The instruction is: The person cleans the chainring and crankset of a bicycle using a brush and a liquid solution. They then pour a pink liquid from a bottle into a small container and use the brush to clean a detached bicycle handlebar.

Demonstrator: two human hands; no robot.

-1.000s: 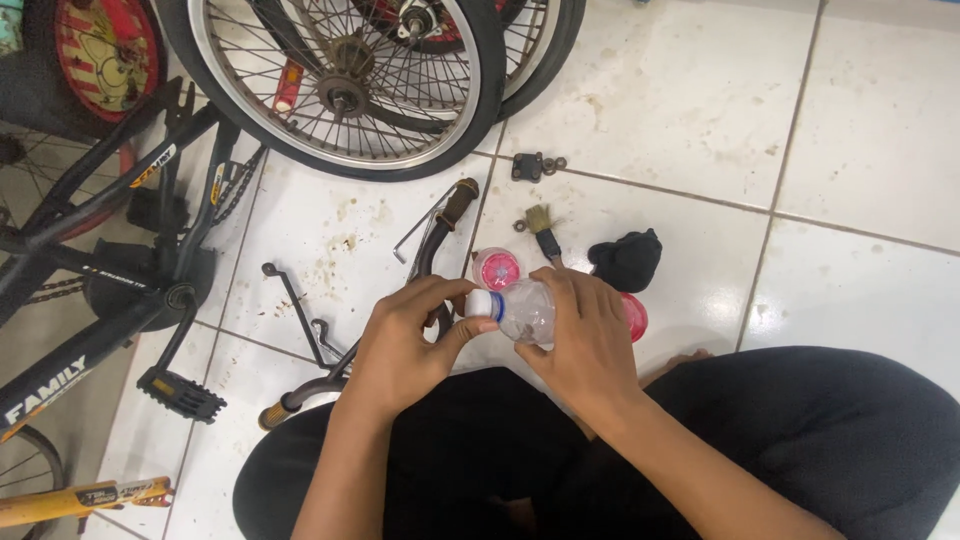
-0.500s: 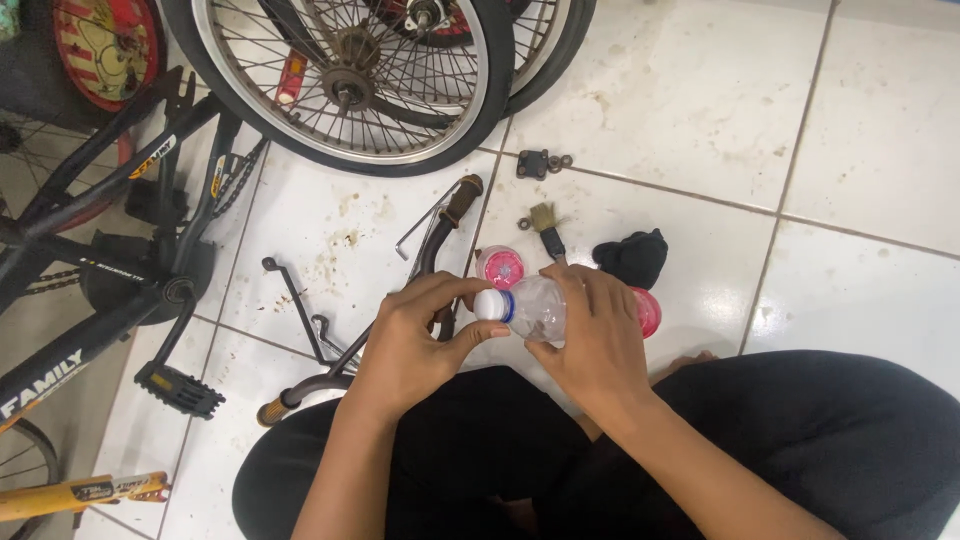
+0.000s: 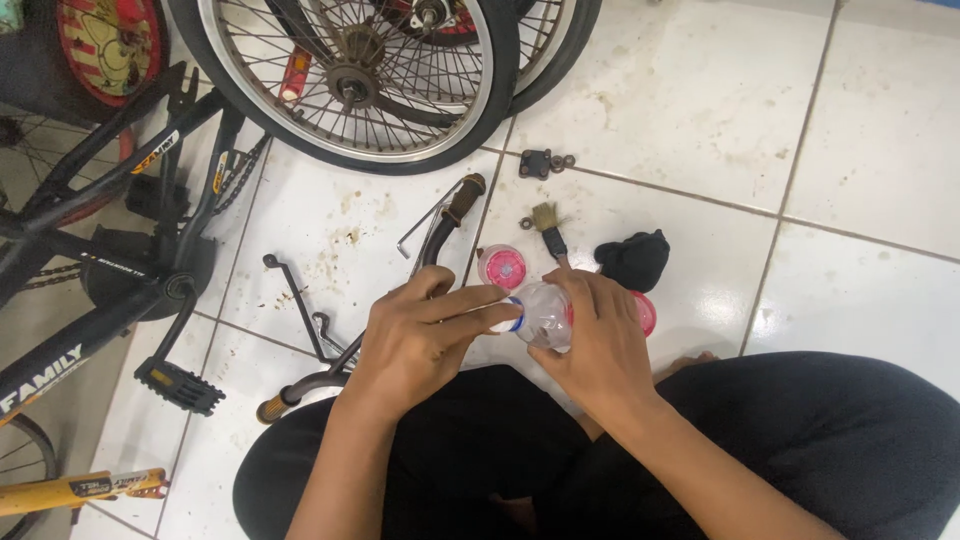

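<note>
Head view, seated on white tile floor (image 3: 700,110), legs in dark trousers at 6 o'clock.

Right hand (image 3: 600,345): closed around the body of a small clear plastic bottle (image 3: 545,315), fingers wrapped over its top side, bottle lying roughly horizontal with its neck toward 9 o'clock. Bottle sits near frame centre, above the lap.

Left hand (image 3: 420,335): fingers pinched together on the bottle's white cap (image 3: 505,318), thumb on the upper side; hand otherwise holds nothing.

Around the hands: round pink tin (image 3: 502,267) on the tile just at 12 o'clock of the cap; a second pink-red round item (image 3: 643,313) partly hidden behind the right hand. Small paintbrush (image 3: 548,230) and black cloth (image 3: 633,260) at 1 o'clock. Black handlebar (image 3: 440,235) with brown grips runs from 12 to 8 o'clock under the left hand. Spoked bicycle wheel (image 3: 350,80) at 11 o'clock; black bicycle frame (image 3: 90,250) with pedal (image 3: 180,387) at 9 o'clock.
</note>
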